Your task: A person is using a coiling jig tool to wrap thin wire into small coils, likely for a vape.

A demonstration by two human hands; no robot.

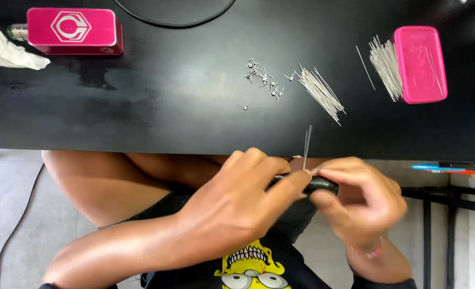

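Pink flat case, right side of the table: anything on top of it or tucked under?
On the pink case lie a few thin wires. A bundle of straight wires lies against its left edge; whether any run underneath is hidden by the case. Both hands work well below it.

Person seen from above: black shirt (pixel 251 267) with a yellow cartoon-face print, dark shorts (pixel 296 214), pink wristband (pixel 370 250) on right wrist.

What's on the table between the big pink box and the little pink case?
In the head view, between the big pink box and the little pink case lie small bent wire pieces and two bundles of thin straight wires.
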